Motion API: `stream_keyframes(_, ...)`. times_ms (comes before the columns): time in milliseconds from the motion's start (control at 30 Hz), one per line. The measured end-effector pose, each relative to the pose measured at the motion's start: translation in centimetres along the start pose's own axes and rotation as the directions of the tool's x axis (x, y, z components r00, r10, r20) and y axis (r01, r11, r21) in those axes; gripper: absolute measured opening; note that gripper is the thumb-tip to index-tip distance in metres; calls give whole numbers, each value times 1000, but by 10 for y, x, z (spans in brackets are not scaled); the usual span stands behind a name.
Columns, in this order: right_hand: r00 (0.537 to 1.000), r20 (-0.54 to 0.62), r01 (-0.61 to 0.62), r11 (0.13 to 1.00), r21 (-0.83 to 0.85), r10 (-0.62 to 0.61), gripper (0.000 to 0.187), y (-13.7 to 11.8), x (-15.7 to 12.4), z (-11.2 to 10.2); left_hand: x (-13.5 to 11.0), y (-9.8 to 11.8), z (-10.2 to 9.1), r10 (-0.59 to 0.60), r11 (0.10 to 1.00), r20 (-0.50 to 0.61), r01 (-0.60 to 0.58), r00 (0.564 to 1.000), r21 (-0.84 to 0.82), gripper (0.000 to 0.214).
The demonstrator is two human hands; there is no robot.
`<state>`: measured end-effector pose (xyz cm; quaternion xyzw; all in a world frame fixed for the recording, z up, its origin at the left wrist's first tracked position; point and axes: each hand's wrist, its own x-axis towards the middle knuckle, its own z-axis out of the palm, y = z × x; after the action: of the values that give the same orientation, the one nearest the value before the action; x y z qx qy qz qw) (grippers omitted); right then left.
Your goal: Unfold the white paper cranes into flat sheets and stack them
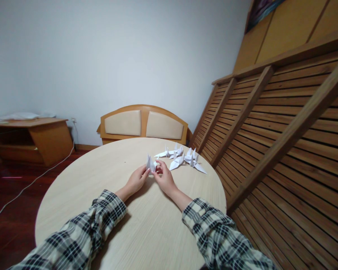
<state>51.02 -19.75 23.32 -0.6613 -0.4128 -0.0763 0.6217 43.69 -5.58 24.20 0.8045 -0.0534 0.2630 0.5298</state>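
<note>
While one paper crane [150, 164] in two hands [136, 180] [165, 179], at least four others [177, 162].

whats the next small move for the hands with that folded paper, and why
Probably a gentle outward tug by the right hand, with the left hand steadying the folded white paper. Both hands pinch it by fingertips, its pointed part stands upright, and the white paper birds on the table show flaps spread wide.

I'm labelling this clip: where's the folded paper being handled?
The folded paper is held between the left hand and right hand in the head view, over the table, left of the paper cranes.
</note>
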Motion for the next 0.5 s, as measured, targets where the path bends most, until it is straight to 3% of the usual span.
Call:
stream_keyframes(100,999,-32,-20,996,85,23,60,4,1,1,0,2,-1,48,996,2,-48,999,77,19)
stream_keyframes(300,990,72,-132,986,100,125,14,9,5,-4,-2,-1,-3,94,989,21,-95,995,115,8)
stream_keyframes(500,1000,10,-23,999,-43,24,15,8,5,-7,-1,6,-6,201,966,12,-200,980,165,12)
